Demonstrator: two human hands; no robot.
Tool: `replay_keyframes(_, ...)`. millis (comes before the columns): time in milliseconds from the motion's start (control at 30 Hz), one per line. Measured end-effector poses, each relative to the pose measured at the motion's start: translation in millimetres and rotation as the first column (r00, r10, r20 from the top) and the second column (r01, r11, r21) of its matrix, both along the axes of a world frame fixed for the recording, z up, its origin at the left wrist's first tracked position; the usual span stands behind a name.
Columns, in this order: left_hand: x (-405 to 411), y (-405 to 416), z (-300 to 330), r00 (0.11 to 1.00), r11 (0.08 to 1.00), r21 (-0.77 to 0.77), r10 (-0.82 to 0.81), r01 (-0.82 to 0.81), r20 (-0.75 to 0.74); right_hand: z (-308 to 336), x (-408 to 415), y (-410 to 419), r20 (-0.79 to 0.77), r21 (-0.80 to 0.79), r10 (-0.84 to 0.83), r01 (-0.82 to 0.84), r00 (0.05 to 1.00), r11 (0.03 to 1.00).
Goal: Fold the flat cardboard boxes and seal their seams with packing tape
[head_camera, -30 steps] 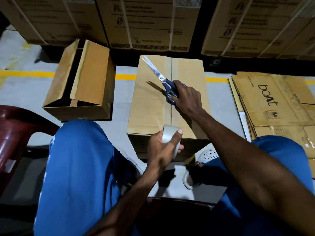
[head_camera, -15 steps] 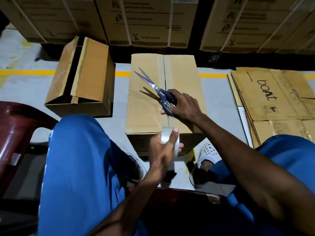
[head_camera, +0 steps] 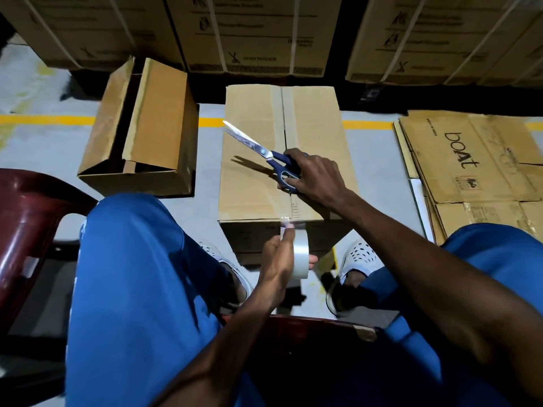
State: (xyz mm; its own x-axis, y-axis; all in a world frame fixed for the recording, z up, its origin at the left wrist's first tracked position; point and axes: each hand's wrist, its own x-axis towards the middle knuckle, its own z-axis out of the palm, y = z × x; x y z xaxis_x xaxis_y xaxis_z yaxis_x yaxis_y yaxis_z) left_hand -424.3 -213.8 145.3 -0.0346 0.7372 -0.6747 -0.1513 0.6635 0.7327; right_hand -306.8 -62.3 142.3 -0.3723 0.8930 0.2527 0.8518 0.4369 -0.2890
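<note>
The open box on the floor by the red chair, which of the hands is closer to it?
Left. The left hand, holding the tape roll, sits nearer the open box. The right hand, gripping the scissors, is farther off, over the taped box.

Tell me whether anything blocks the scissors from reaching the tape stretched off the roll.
Nothing visible does. The right hand holds the scissors above the box top; the left hand holds the tape roll at the near edge, with only bare cardboard between.
</note>
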Motion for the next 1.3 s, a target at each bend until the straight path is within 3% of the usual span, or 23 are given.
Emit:
replay_keyframes(167, 3.6, 5.0, -16.3, 0.999, 0.999, 0.019, 0.032, -0.032, -0.011, -4.4, -1.7, -0.8, -0.046, -0.034, -0.001, 0.000, 0.999, 0.999)
replay_keyframes(333, -2.2, 17.6, -29.3, 0.979, 0.996, 0.064, 0.070, -0.059, -0.193, -7.2, 15.5, -8.3, -0.097, -0.140, 0.009, -0.023, 0.995, 0.990)
replay_keyframes(433, -8.3, 25.8, -33.1, 0.946, 0.995, 0.100, 0.012, 0.022, -0.325, -13.2, 26.4, -15.4, -0.131, -0.251, 0.002, -0.035, 0.991, 0.967)
replay_keyframes(567, -14.6, 44.6, -36.3, 0.875, 0.977, 0.159, -0.047, 0.140, -0.481, -19.9, 26.9, -23.3, -0.197, -0.213, 0.017, -0.060, 0.980, 0.975)
replay_keyframes(700, -16.8, 63.0, -34.9, 0.786, 0.965, 0.208, 0.004, 0.158, -0.618, -24.2, 27.8, -20.6, -0.158, -0.154, 0.026, -0.050, 0.987, 0.987)
replay_keyframes(933, -24.5, 93.9, -45.6, 0.753, 0.930, 0.335, 0.112, 0.150, -0.648, -26.4, 12.1, 10.5, -0.085, -0.002, -0.005, 0.005, 0.996, 1.000)
replay_keyframes(1200, -33.4, 114.7, -69.7, 0.894, 0.900, 0.398, 0.020, 0.179, -0.447, -28.2, 16.1, 42.5, 0.012, 0.073, 0.042, -0.043, 0.999, 0.996)
replay_keyframes(1300, -33.2, 111.3, -72.0, 0.904, 0.906, 0.392, 0.026, 0.159, -0.426, -27.5, 16.8, 42.6, 0.009, 0.058, 0.037, -0.037, 0.999, 0.998)
